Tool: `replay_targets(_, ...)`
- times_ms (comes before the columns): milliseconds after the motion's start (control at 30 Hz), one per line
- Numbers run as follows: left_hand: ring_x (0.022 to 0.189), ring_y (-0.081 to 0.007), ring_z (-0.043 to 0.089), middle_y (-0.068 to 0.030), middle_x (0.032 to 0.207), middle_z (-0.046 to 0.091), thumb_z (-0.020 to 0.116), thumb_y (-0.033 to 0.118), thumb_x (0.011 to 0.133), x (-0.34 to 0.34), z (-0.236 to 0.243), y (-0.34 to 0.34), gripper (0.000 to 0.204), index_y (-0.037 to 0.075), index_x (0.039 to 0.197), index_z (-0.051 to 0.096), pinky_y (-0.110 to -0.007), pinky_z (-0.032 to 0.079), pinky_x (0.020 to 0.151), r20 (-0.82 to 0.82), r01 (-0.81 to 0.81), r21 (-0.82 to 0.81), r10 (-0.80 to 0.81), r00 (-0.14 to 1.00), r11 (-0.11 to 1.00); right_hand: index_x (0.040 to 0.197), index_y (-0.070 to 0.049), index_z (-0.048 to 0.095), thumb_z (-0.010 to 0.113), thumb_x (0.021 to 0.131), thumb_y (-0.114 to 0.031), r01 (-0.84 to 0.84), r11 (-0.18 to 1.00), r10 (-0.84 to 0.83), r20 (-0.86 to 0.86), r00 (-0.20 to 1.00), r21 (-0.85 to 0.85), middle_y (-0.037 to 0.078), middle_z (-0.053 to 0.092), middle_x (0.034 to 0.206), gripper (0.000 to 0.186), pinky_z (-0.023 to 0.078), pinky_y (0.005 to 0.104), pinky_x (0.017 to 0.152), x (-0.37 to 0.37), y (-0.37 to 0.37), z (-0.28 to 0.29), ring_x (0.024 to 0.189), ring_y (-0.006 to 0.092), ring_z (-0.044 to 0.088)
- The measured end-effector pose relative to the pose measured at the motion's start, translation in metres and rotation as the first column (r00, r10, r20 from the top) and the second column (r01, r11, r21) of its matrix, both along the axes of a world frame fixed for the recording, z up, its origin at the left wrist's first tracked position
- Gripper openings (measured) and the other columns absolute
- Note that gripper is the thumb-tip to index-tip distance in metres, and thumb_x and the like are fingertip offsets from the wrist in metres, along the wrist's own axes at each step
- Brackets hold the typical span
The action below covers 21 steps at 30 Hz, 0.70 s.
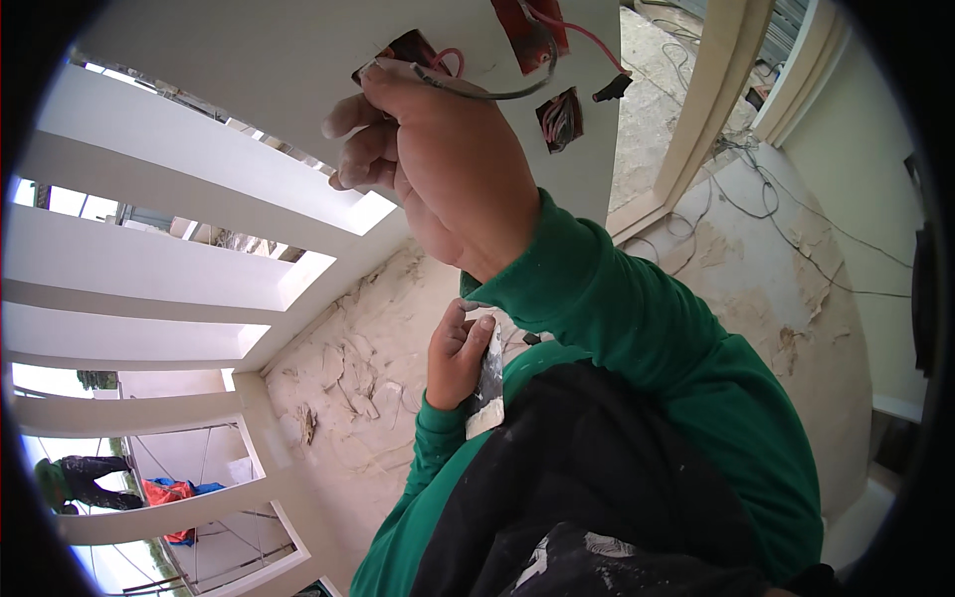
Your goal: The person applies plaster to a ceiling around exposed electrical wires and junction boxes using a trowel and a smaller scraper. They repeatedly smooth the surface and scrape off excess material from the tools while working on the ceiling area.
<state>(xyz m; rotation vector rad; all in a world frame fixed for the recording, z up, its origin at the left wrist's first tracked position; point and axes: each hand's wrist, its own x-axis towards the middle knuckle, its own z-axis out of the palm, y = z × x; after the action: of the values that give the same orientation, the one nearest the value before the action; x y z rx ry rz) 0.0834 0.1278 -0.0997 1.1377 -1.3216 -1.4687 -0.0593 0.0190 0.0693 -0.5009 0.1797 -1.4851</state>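
Observation:
My right hand [438, 149] is raised to the wall panel [298, 40], its fingers curled and closed beside a dark red electrical box [413, 48] with a pink wire loop. What its fingertips grip, if anything, is hidden. A grey cable [507, 95] runs across near the thumb side of the wrist to a second red box [532, 40]. Another cut-out [560, 119] is filled with bundled wires. Lower down, in front of my body, my left hand [458, 356] is wrapped round a plaster-smeared putty knife [487, 383], its pale end pointing down.
Loose cables [766, 199] trail over the dusty, plaster-stained floor [343, 368] at right. A beige door frame [696, 109] stands beyond the panel. White slats [179, 239] with open gaps line the left; outside, a person [85, 483] is near red and blue sheeting [174, 493].

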Motion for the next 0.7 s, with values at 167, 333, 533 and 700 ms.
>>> replay_targets(167, 0.064, -0.0015, 0.047, 0.0012, 0.078, 0.058, 0.054, 0.011, 0.102, -0.002, 0.001, 0.001, 0.024, 0.000, 0.123, 0.052, -0.020, 0.034, 0.055, -0.038, 0.003, 0.000, -0.003, 0.999, 1.000, 0.101, -0.008, 0.059, 0.054, 0.100, -0.018, -0.006, 1.000, 0.007, 0.033, 0.999, -0.026, 0.008, 0.068, 0.086, 0.011, 0.052, 0.0352, 0.068, -0.004, -0.003, -0.001, 0.063, 0.0172, 0.061)
replay_targets(333, 0.062, -0.0010, 0.044, 0.0028, 0.075, 0.055, 0.053, 0.010, 0.102, -0.002, 0.001, -0.001, 0.024, 0.000, 0.124, 0.052, -0.020, 0.032, 0.054, -0.024, -0.019, 0.003, 0.019, 1.000, 1.000, 0.100, -0.006, 0.059, 0.055, 0.099, -0.017, 0.004, 1.000, -0.004, -0.016, 1.000, -0.022, 0.009, 0.068, 0.084, 0.011, 0.052, 0.0351, 0.066, -0.009, 0.002, 0.004, 0.064, 0.0170, 0.061)
replay_targets(533, 0.062, -0.0009, 0.043, 0.0034, 0.075, 0.056, 0.053, 0.011, 0.102, -0.003, 0.002, -0.001, 0.025, 0.000, 0.125, 0.053, -0.020, 0.031, 0.054, -0.024, -0.021, 0.004, 0.022, 0.999, 1.000, 0.091, -0.003, 0.053, 0.049, 0.097, -0.013, 0.049, 0.999, -0.049, -0.040, 0.998, -0.008, 0.012, 0.065, 0.077, 0.012, 0.050, 0.0344, 0.054, -0.009, -0.001, 0.007, 0.053, 0.0218, 0.061)
replay_targets(700, 0.062, -0.0011, 0.043, 0.0038, 0.074, 0.055, 0.053, 0.010, 0.102, -0.003, 0.003, -0.001, 0.024, 0.001, 0.124, 0.054, -0.019, 0.031, 0.054, -0.020, -0.023, 0.009, 0.023, 1.000, 1.000, 0.089, -0.004, 0.051, 0.048, 0.098, -0.012, 0.021, 1.000, -0.021, -0.028, 0.999, -0.017, 0.012, 0.065, 0.075, 0.012, 0.050, 0.0343, 0.053, -0.008, -0.005, 0.004, 0.053, 0.0207, 0.061)
